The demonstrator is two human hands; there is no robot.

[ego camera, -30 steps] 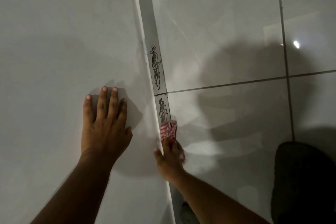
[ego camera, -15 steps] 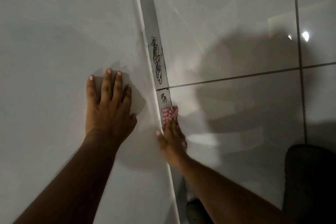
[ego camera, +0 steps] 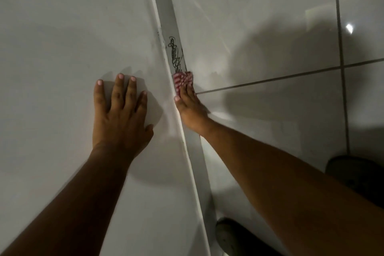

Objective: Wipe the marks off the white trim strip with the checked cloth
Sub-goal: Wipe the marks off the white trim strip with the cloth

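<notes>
A narrow white trim strip (ego camera: pixel 164 6) runs along the foot of the wall, from the top centre down to the bottom right. Black scribbled marks (ego camera: pixel 175 54) show on it just above the red-and-white checked cloth (ego camera: pixel 182 80). My right hand (ego camera: pixel 190 108) presses that cloth flat on the strip with its fingers stretched forward; the cloth covers the strip under them. My left hand (ego camera: pixel 119 114) rests flat on the white wall (ego camera: pixel 62 48) left of the strip, fingers spread, holding nothing.
Glossy pale floor tiles (ego camera: pixel 270 27) with dark grout lines lie to the right of the strip. A dark shoe (ego camera: pixel 228 237) shows at the bottom by the strip, and another dark shape (ego camera: pixel 357 174) lies at the right edge.
My right hand has slid the cloth up along the strip, over the lower scribble and onto the foot of the upper one. My left hand stays flat on the wall.
</notes>
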